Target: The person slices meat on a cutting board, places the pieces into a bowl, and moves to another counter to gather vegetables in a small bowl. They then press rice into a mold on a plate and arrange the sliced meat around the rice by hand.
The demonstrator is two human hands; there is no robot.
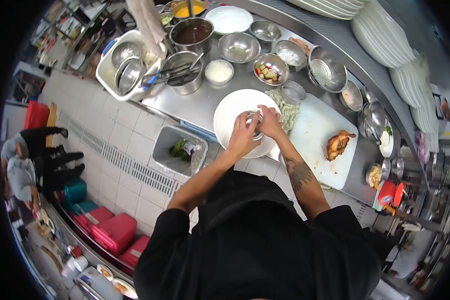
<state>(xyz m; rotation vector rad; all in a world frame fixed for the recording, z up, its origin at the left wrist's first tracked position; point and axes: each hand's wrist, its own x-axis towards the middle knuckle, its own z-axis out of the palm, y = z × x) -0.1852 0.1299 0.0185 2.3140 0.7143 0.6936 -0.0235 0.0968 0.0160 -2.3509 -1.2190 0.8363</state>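
Observation:
On a white round plate (228, 109) at the counter's front edge sits a small round metal ring (256, 118), which could also be a small cup; its inside is mostly covered by fingers. My left hand (243, 132) is closed round its left side. From the right, my right hand (271, 122) grips the same ring, with the fingers over its upper rim. Just right of the plate lies a crumpled pale green cloth (288, 111), with a second shallow metal ring (293, 90) beside it. A browned piece of cooked poultry (339, 145) rests on the white cutting board (312, 131).
Behind the plate stand a bowl of cut vegetables (271, 69), a bowl of white grains (219, 72), a pot of dark sauce (191, 33) and a pot of utensils (183, 73). A lined bin (180, 150) is below left. Stacked plates (385, 37) line the upper shelf.

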